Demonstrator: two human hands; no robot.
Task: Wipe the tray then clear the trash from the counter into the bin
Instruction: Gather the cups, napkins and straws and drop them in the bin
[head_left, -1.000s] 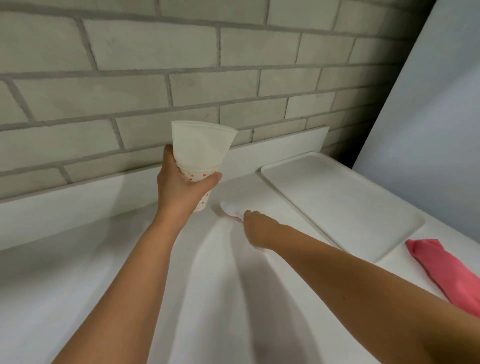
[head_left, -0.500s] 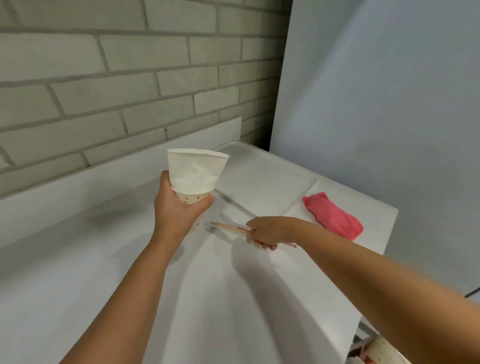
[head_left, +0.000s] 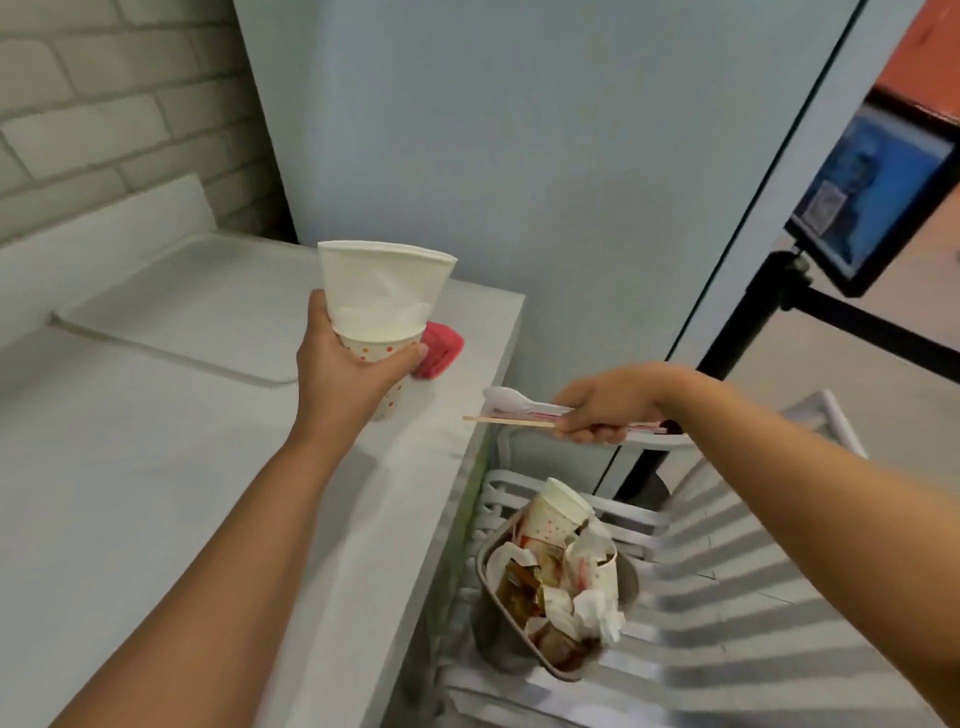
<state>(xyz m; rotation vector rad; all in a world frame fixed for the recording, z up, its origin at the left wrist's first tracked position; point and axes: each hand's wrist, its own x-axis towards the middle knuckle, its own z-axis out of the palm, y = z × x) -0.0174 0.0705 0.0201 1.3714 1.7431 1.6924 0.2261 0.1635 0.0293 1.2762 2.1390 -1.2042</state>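
Left hand (head_left: 343, 374), fingers curled round a dotted paper cup (head_left: 374, 349) stuffed with a smooth white paper cone (head_left: 379, 291), above the matte white desk (head_left: 130, 493). Right hand (head_left: 608, 410), fingers clamped on a glossy plastic spoon (head_left: 506, 399) and thin wooden stick (head_left: 504, 421), beyond the desk edge, above a metal bin (head_left: 488, 634) of crumpled trash. Flat round-cornered tray (head_left: 182, 306) behind, near a pink cloth (head_left: 441, 353).

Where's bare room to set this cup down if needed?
Bare counter runs between the tray and the near edge. The tray is bare too. Crowded: the corner by the pink cloth, and the bin, heaped with trash.
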